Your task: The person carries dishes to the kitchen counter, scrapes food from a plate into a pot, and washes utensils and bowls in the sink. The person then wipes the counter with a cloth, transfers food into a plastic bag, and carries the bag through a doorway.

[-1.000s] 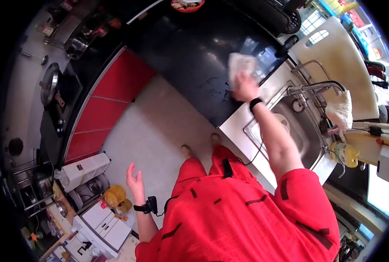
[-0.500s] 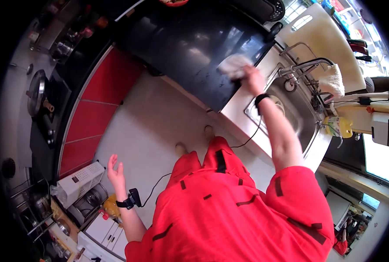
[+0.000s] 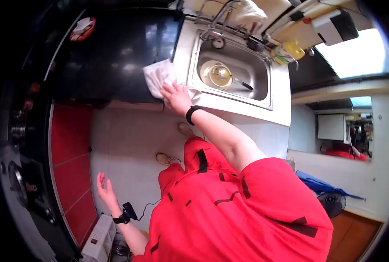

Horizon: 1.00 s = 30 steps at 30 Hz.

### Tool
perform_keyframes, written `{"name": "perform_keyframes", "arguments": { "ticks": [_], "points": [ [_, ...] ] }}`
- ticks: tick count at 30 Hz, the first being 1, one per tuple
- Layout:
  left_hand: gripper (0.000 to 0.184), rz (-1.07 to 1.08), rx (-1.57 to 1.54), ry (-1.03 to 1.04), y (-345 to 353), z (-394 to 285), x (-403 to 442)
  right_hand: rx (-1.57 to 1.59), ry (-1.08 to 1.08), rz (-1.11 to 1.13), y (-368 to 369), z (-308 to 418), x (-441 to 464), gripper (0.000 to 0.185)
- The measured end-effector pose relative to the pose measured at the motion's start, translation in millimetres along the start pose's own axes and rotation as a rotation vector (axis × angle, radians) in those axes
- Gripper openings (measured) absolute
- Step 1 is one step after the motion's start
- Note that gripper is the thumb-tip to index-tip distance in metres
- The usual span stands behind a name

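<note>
A white cloth (image 3: 158, 75) lies over the edge between the black countertop (image 3: 111, 56) and the pale sink surround. My right hand (image 3: 177, 98) is on the cloth, fingers pressed together over its lower part. My left hand (image 3: 107, 191) hangs over the floor at the lower left, its fingers apart and holding nothing. Just right of the cloth is the steel sink (image 3: 258, 76), with a pale bowl (image 3: 210, 73) and a strainer-like utensil with a black handle (image 3: 243, 84) inside.
A faucet (image 3: 212, 31) rises behind the sink, with a yellow bottle (image 3: 290, 51) to its right. A red dish (image 3: 83, 30) stands at the counter's far left. Red cabinets (image 3: 72, 161) line the left side; a fan (image 3: 332, 203) stands at the right.
The view has swung right, bringing more of the sink into sight. My right hand and the cloth have moved to the counter's edge beside the sink. My left hand remains open.
</note>
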<state>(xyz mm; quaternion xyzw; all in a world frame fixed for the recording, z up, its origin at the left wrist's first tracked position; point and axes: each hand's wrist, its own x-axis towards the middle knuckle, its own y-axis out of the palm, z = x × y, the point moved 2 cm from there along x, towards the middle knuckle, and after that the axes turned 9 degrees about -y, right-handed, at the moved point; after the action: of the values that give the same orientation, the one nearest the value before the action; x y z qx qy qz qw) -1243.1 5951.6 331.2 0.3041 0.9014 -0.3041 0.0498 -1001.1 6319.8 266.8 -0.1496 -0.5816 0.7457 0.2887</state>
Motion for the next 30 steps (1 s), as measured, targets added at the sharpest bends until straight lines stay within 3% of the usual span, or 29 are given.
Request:
{"name": "perform_keyframes", "arguments": {
  "ticks": [11, 15, 18, 21, 26, 29, 30],
  "points": [
    [0.041, -0.026, -0.005, 0.06, 26, -31, -36, -0.051, -0.097, -0.049, -78, -111, -153, 0.038],
    [0.041, 0.001, -0.047, -0.041, 94, -67, -59, -0.035, 0.206, -0.029, -124, -202, -272, 0.048],
    [0.041, 0.04, -0.034, -0.007, 153, -101, -72, -0.125, 0.452, -0.175, -134, -280, -378, 0.055],
    [0.042, 0.083, -0.043, -0.004, 215, -142, -94, -0.116, 0.718, -0.166, -159, -345, -451, 0.056],
    [0.043, 0.126, -0.101, -0.042, 284, -200, -137, -0.075, 0.827, -0.136, -184, -447, -465, 0.063],
    [0.043, 0.081, -0.071, -0.039, 277, -204, -165, -0.122, 0.886, 0.054, -208, -494, -431, 0.069],
    [0.043, 0.045, -0.064, -0.046, 264, -194, -176, 0.024, 0.876, -0.013, -199, -521, -426, 0.068]
  ]
}}
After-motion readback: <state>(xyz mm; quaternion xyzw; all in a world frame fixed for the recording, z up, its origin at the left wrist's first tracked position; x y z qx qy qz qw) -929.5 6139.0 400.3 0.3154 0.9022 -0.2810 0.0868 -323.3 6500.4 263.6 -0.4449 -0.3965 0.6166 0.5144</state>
